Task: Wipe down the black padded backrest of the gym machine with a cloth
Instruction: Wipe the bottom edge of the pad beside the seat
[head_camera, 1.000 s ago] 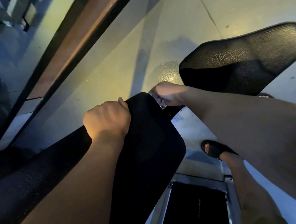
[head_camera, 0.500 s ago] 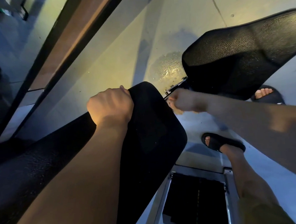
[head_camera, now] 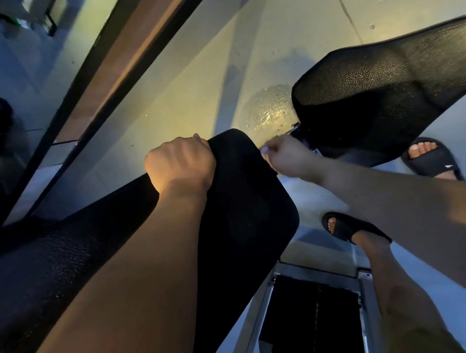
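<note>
On the backrest [head_camera: 244, 203], left hand [head_camera: 180, 163] grips its edge.

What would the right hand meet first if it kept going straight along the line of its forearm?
Probably the backrest pad's upper edge, which the right hand is almost touching; depth is unclear, so it might pass behind it toward the floor.

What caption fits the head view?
Left hand grips the black backrest edge; right hand reaches beside it.
</note>
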A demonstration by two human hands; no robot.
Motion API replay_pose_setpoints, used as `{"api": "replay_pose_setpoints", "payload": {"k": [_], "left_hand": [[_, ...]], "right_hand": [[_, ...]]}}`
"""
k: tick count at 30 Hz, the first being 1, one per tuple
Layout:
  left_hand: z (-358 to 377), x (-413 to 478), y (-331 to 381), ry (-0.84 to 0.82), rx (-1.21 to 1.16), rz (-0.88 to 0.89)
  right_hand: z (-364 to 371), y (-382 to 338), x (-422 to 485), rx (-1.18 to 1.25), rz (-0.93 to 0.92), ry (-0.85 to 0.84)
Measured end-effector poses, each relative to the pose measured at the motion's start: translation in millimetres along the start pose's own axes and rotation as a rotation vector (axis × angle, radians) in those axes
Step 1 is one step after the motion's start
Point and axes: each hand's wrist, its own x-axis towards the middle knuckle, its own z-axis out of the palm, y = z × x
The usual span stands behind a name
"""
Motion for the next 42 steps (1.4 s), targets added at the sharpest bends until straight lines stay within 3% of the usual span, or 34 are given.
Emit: {"api": "replay_pose_setpoints", "payload": {"k": [4,9,12,16,21,24,27,30,37,42], "left_hand": [[4,1,0,0.021,0.024,0.022],[7,3,-1,0.018,0.013,0.030],[6,3,0,0.023,0.009,0.027],[8,4,1,0.036,0.027,0.024],[7,3,2,0.024,0.061,0.026],[5,2,2,0.026,0.061,0.024],[3,1,2,0.026,0.064,0.023],[3,1,3,0.032,0.084,0.030],[-1,-3,5,0.030,0.131,0.044],[-2,-4,6,0.047,0.135,0.061]], "right_hand": [[17,-3,-8,0.074,-0.129,0.154],[18,49,-56,-0.074,0.021,0.017],[13,20,-13,0.075,-0.043,0.105],[17,-37,47,0.081,-0.128,0.255],[22,-37,31,0.041,-0.322,0.280],[12,-37,43,0.034,-0.137,0.195],[0,-37,56,0.243,0.074,0.035],[3,-13,40,0.036,0.180,-0.104],[8,40,-26,0.277,0.146,-0.104],[15,76,-46,0.072,0.215,-0.157]]}}
